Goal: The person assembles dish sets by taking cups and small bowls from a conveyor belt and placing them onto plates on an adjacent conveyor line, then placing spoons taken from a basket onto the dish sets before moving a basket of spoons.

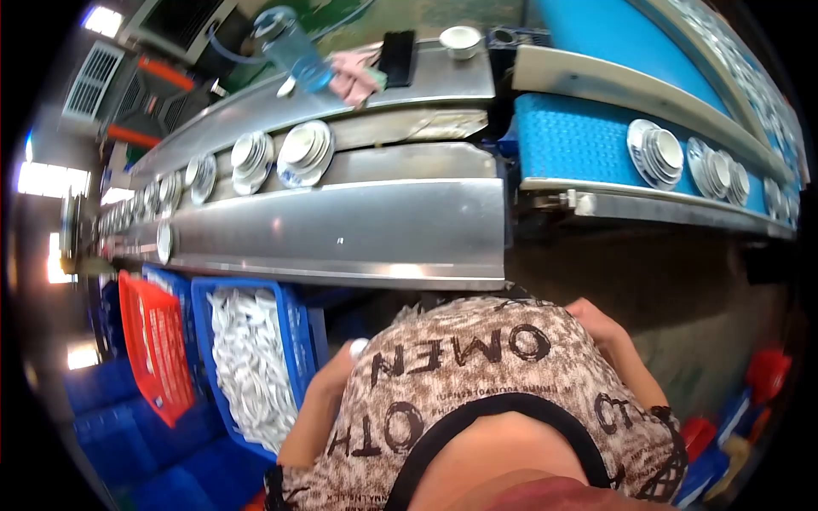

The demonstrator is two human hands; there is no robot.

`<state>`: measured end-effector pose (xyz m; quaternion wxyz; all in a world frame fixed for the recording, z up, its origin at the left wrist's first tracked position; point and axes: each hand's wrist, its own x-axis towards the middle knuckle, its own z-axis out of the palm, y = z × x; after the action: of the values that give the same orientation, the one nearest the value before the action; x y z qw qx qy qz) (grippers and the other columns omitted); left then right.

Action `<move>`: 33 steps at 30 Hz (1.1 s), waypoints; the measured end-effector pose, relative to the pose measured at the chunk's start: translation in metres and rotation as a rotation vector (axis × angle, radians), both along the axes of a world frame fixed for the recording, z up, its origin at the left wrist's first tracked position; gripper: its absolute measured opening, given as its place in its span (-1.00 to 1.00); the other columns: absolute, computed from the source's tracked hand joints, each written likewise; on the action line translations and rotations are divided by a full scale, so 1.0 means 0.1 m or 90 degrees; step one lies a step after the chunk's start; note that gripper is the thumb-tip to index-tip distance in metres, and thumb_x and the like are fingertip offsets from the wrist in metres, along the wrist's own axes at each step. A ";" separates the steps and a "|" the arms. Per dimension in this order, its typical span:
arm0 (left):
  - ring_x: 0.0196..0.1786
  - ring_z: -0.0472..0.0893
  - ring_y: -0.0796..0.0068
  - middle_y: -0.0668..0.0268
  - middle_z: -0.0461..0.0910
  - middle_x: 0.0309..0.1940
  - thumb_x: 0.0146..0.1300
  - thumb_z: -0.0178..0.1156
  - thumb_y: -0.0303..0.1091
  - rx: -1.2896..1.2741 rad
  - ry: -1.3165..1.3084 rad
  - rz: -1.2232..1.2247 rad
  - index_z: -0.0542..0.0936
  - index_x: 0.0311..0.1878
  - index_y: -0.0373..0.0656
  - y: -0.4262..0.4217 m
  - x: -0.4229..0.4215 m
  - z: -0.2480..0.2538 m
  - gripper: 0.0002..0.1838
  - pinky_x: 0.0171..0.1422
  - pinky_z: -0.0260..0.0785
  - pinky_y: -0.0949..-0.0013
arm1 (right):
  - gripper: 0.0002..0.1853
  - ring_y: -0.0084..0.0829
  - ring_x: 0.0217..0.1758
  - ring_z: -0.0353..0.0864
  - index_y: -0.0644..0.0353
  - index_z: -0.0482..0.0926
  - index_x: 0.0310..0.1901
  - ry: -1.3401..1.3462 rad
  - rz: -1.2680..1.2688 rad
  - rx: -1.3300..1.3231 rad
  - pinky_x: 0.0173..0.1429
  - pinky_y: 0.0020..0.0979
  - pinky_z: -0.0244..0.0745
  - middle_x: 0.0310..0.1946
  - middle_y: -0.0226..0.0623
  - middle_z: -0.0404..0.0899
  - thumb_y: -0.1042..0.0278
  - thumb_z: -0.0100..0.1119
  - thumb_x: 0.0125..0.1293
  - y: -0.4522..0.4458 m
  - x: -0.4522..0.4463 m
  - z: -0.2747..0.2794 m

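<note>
My left hand (347,360) is low beside my belly, mostly behind the patterned shirt. A small rounded white piece (359,347) shows at its fingers; its kind is too hidden to name. On the other side, my right hand (590,317) rests at the front of my shirt, with its fingertips out of sight behind the cloth. Left of my left arm, a blue crate (200,328) holds many white ceramic spoons (247,358). Ahead, stacks of white bowls and plates (305,152) sit along the steel line.
A steel counter (383,226) runs across in front of me. At right, a blue conveyor belt (562,136) carries more dish stacks (654,153). A red crate (158,349) is at far left. Beyond stand a bottle (294,53), pink cloth (352,75), phone (397,58) and bowl (461,41).
</note>
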<state>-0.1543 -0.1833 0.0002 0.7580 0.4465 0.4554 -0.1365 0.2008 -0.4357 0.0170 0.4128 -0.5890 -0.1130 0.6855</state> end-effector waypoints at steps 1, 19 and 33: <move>-0.32 0.48 0.63 0.35 0.58 -0.40 0.12 0.12 -0.36 -0.002 -0.006 -0.005 0.57 -0.25 -0.20 0.00 0.16 0.06 -0.83 -0.24 0.36 0.45 | -0.89 -0.67 -0.46 0.47 0.35 0.60 -0.39 0.044 -0.050 -0.016 -0.35 -0.62 0.40 -0.50 -0.42 0.58 0.50 0.16 0.07 0.11 0.01 -0.07; -0.56 0.27 0.76 0.49 0.34 -0.68 -0.05 0.30 -0.35 0.225 -0.094 -0.221 0.44 -0.56 -0.23 -0.13 1.14 0.12 -0.77 -0.52 0.09 0.57 | -0.75 -0.71 -0.64 0.27 0.27 0.53 -0.56 -0.207 0.165 0.024 -0.54 -0.62 0.14 -0.70 -0.49 0.42 0.28 0.12 0.16 0.38 0.05 -0.37; -0.48 0.37 0.72 0.47 0.46 -0.56 0.02 0.22 -0.50 0.504 -0.169 -0.063 0.55 -0.40 -0.26 -0.34 1.53 0.30 -0.93 -0.38 0.25 0.61 | -0.78 -0.59 -0.24 0.49 0.30 0.52 -0.15 -0.448 0.017 0.232 -0.14 -0.55 0.40 -0.32 -0.36 0.55 0.45 0.10 0.16 0.42 0.47 0.09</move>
<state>-0.0014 -0.2177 0.0301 0.5724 0.7386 0.3489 0.0716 0.2482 -0.3933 0.0257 0.4381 -0.7034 -0.3751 0.4155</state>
